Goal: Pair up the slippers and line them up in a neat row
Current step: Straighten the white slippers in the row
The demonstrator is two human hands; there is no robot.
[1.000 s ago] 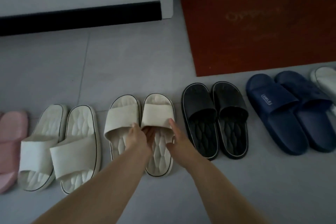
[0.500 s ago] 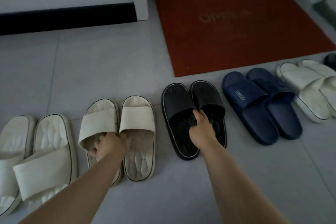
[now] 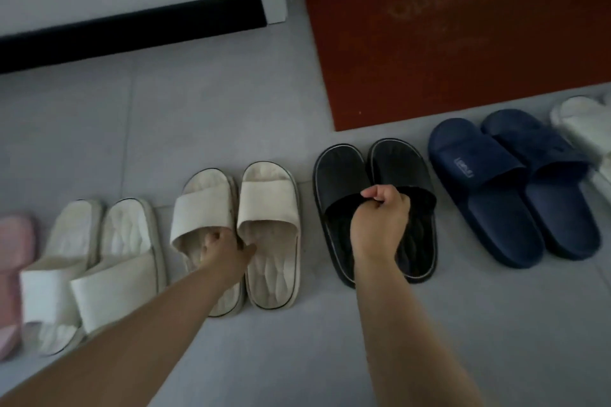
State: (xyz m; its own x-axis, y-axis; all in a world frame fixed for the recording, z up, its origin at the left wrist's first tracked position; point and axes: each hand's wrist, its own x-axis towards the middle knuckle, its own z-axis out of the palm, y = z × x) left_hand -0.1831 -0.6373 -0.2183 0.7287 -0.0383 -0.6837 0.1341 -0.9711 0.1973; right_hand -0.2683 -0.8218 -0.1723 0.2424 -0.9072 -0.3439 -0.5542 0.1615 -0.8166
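Slippers stand in a row on the grey floor. My left hand point(image 3: 224, 249) rests on the beige pair point(image 3: 267, 205), fingers tucked under the straps where the two slippers meet. My right hand point(image 3: 380, 218) is closed on the inner strap edges of the black pair point(image 3: 340, 172), pinching both together. A white pair point(image 3: 82, 235) lies left of the beige pair. A navy pair point(image 3: 479, 155) lies right of the black pair. One pink slipper point(image 3: 13, 241) shows at the left edge, and a white pair point(image 3: 585, 122) at the right edge, cut off.
A red doormat point(image 3: 446, 36) lies beyond the black and navy pairs. A white wall with a black skirting board point(image 3: 132, 26) runs along the far left. Bare grey floor tiles point(image 3: 231, 109) stretch between the wall and the row.
My right hand left the beige pair, moved right and took hold of the black pair's straps. My left hand stayed at the beige pair. The view shifted slightly.
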